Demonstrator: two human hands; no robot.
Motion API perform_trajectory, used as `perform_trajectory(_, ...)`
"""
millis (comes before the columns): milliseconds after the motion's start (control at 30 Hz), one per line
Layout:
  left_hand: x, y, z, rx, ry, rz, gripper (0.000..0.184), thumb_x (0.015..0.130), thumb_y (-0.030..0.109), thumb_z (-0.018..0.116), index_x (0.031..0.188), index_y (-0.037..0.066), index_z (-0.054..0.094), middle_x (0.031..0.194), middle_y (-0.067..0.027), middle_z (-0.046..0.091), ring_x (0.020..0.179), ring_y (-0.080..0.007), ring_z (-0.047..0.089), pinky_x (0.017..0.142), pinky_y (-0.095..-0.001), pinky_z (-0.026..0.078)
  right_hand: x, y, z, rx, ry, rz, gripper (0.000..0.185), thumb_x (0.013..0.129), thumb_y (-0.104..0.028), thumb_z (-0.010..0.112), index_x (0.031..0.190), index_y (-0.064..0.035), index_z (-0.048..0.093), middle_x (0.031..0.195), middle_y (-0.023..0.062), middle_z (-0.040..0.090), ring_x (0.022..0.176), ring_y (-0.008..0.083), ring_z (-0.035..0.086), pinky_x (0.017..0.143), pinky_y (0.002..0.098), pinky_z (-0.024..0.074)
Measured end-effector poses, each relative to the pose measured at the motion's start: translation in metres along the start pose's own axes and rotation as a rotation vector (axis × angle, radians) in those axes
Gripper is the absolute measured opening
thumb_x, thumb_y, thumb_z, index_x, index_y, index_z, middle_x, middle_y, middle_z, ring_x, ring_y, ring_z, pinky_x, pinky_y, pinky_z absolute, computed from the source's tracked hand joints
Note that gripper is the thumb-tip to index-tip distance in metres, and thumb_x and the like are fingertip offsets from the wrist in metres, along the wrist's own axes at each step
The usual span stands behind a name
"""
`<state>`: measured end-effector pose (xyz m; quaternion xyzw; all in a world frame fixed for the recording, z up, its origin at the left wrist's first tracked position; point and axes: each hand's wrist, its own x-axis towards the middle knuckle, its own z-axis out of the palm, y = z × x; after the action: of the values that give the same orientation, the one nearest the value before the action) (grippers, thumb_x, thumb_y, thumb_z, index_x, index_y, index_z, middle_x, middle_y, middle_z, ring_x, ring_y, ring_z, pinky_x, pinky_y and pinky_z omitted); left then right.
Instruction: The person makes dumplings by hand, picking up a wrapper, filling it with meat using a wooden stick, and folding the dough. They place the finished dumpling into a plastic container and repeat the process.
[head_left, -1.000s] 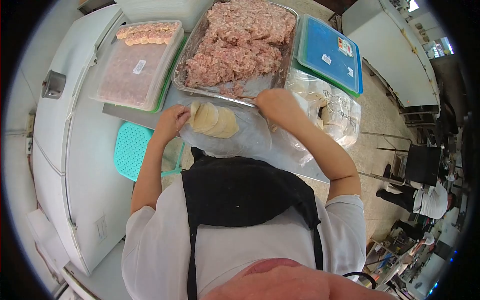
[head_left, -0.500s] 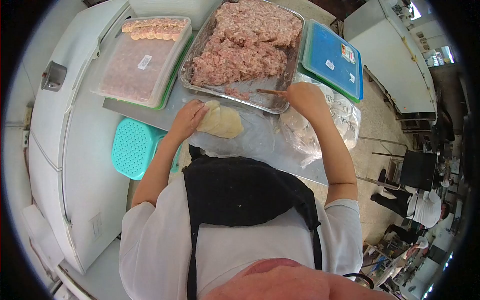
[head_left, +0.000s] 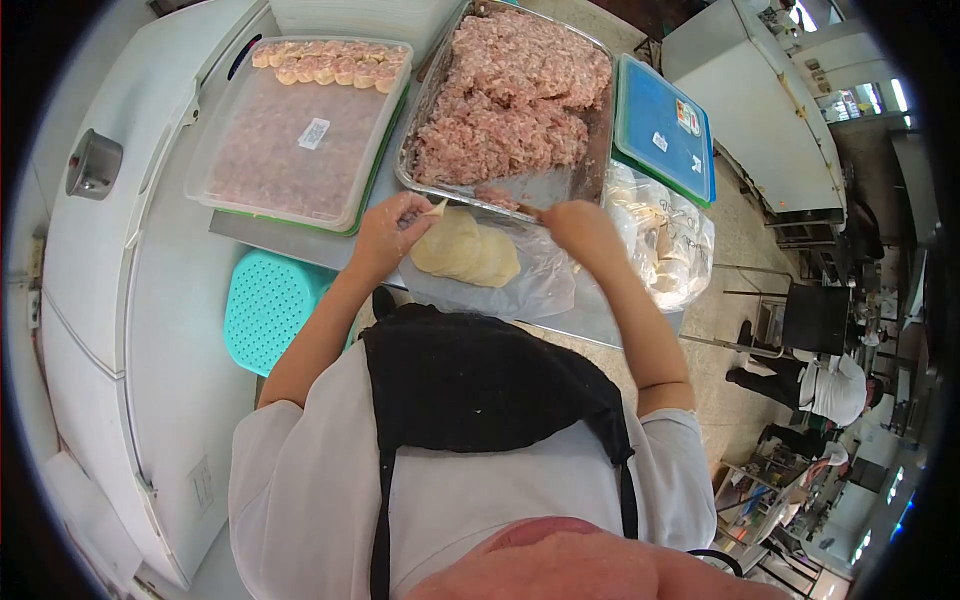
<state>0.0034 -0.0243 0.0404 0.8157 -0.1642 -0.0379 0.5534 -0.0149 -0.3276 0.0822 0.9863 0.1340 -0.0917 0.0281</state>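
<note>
My left hand [head_left: 395, 232] is closed, pinching a thin pale dough wrapper [head_left: 437, 209] by its edge. Just below lie more round dough wrappers [head_left: 465, 250], overlapping on a plastic sheet [head_left: 550, 285]. In my right hand [head_left: 582, 232] is the handle of a narrow brown spreading stick [head_left: 529, 211], its tip near the front rim of a metal tray [head_left: 425, 187]. Raw minced meat [head_left: 510, 95] fills most of that tray, with a small smear by the near edge. My right fingers are wrapped around the stick and partly hidden.
Left of the tray is a lidded clear container [head_left: 270, 150] with rows of filled dumplings [head_left: 325, 63]. A blue-lidded container [head_left: 665, 130] and bagged wrappers [head_left: 670, 235] sit at right. A turquoise stool [head_left: 270, 310] stands below the table. Another person [head_left: 830, 390] is far right.
My left hand has come away from the wrapper stack with one wrapper pinched in its fingers. My right hand has drawn the stick back toward the tray's near rim. The view has shifted slightly.
</note>
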Motion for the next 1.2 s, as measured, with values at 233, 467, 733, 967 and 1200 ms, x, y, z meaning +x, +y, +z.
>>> perform_trajectory(233, 0.002, -0.023, -0.008, 0.001, 0.023, 0.350, 0.015, 0.087, 0.009, 0.065, 0.099, 0.000, 0.066, 0.086, -0.0102, 0.063, 0.079, -0.0224, 0.062, 0.075, -0.0300, 0.048, 0.031, -0.048, -0.045, 0.134, 0.103, 0.025, 0.032, 0.092, -0.029, 0.052, 0.077, -0.0044, 0.067, 0.072, 0.0186, 0.066, 0.071, 0.0361, 0.066, 0.065, 0.0461, 0.0527)
perform_trajectory(467, 0.012, -0.010, -0.023, -0.270, -0.211, -0.096, 0.022, 0.084, 0.016, 0.069, 0.100, 0.001, 0.067, 0.091, -0.0084, 0.067, 0.079, -0.0149, 0.063, 0.071, -0.0276, 0.049, 0.054, -0.085, -0.017, 0.063, 0.101, -0.010, 0.035, 0.094, -0.035, 0.051, 0.081, -0.0075, 0.068, 0.076, 0.0156, 0.067, 0.075, 0.0338, 0.066, 0.068, 0.0443, 0.0521)
perform_trajectory(733, 0.016, -0.017, -0.009, -0.228, -0.192, 0.097, 0.024, 0.085, 0.021, 0.068, 0.096, 0.000, 0.068, 0.087, -0.0081, 0.067, 0.082, -0.0145, 0.062, 0.075, -0.0292, 0.048, 0.048, -0.057, -0.039, 0.271, 0.272, 0.031, 0.037, 0.095, -0.033, 0.049, 0.077, -0.0065, 0.068, 0.076, 0.0147, 0.067, 0.080, 0.0336, 0.066, 0.070, 0.0462, 0.0515)
perform_trajectory(967, 0.009, -0.007, -0.004, -0.266, -0.176, -0.052, 0.021, 0.085, 0.019, 0.068, 0.094, 0.000, 0.068, 0.087, -0.0068, 0.067, 0.079, -0.0125, 0.061, 0.074, -0.0281, 0.048, 0.055, -0.061, -0.004, 0.286, 0.132, -0.048, 0.038, 0.094, -0.034, 0.050, 0.080, -0.0041, 0.069, 0.076, 0.0193, 0.066, 0.078, 0.0315, 0.067, 0.067, 0.0431, 0.0508)
perform_trajectory(1200, 0.010, 0.004, 0.015, -0.464, -0.009, -0.115, 0.019, 0.086, 0.017, 0.068, 0.091, -0.001, 0.068, 0.084, -0.0033, 0.065, 0.075, -0.0084, 0.058, 0.069, -0.0254, 0.047, 0.029, -0.068, -0.002, 1.365, 0.114, 0.081, 0.030, 0.092, -0.031, 0.063, 0.087, -0.0012, 0.067, 0.063, -0.0009, 0.057, 0.059, 0.0100, 0.053, 0.054, 0.0271, 0.0407)
